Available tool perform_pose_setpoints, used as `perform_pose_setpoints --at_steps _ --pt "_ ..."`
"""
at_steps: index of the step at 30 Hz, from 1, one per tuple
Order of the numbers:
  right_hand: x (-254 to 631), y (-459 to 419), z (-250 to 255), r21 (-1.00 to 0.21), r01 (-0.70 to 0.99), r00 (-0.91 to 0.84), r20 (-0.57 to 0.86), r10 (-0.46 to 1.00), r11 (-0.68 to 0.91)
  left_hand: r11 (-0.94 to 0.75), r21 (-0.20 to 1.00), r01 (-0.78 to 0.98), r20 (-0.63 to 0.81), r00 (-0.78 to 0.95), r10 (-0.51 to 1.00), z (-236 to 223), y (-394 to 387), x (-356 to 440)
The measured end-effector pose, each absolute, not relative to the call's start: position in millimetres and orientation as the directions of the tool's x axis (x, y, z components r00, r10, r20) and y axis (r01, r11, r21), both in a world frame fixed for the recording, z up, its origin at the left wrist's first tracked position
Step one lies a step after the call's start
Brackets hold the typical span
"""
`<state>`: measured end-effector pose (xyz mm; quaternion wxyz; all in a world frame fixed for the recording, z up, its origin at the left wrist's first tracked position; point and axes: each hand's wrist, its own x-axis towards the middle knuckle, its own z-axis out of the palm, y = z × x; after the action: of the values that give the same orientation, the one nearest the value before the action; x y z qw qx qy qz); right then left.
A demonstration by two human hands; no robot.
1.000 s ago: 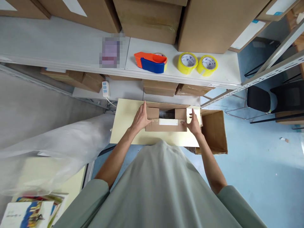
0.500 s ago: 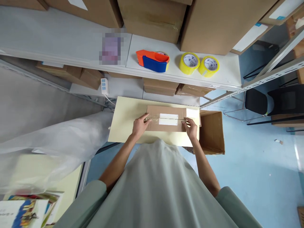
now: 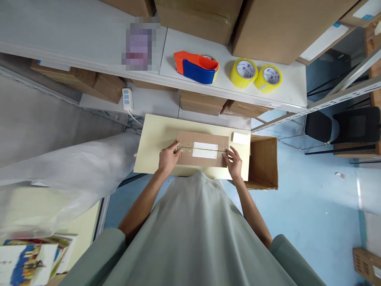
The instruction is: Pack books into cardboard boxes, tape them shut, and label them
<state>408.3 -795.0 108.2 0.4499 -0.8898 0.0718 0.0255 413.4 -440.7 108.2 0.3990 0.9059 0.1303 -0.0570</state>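
A flat brown cardboard box [image 3: 208, 138] lies on the cream tabletop [image 3: 157, 131] before me. Its two top flaps meet along a lengthwise seam, which runs through a white label [image 3: 205, 154]. Clear tape shows near the box's left end. My left hand [image 3: 168, 159] grips that end, with thumb and fingers closed at the seam. At the opposite end, my right hand [image 3: 233, 162] pinches the edge around the seam. Beyond the right fingers a small white block-like item [image 3: 241, 138] rests on the tabletop.
On the shelf [image 3: 166, 75] ahead are an orange-and-blue tape dispenser [image 3: 196, 67] and two yellow tape rolls [image 3: 244, 73]. Large cartons [image 3: 198, 20] stand behind them. An open carton [image 3: 263, 163] sits right of the table. Left are a power strip [image 3: 127, 99] and translucent plastic sheeting [image 3: 98, 167].
The box has slid slightly left on the tabletop with both hands on it. A gap now shows between it and the small white item. My view has also shifted a little.
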Motion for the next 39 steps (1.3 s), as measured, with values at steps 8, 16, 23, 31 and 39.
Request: perform_pose_setpoints --at_steps 8,16,23,31,39 --pt "404 -793 99 -0.759 -0.142 0.989 -0.078 -0.127 -0.636 -0.59 0.762 0.267 -0.17 0.961 0.216 93 -434 407" --pt "405 -789 97 -0.769 -0.159 0.985 -0.078 -0.155 -0.62 -0.598 0.765 0.239 -0.152 0.969 0.193 89 -432 412" --pt "410 -788 124 -0.648 -0.042 0.998 0.001 -0.055 -0.76 -0.57 0.816 0.1 -0.071 0.995 0.073 92 -416 418" --pt "512 -739 211 -0.449 0.245 0.933 0.351 0.082 -0.86 -0.548 0.807 -0.219 0.219 0.973 -0.067 126 -411 478" --pt "635 -635 287 -0.128 0.412 0.875 0.33 0.353 -0.902 -0.457 0.757 -0.466 0.505 0.862 -0.043 205 -417 549"
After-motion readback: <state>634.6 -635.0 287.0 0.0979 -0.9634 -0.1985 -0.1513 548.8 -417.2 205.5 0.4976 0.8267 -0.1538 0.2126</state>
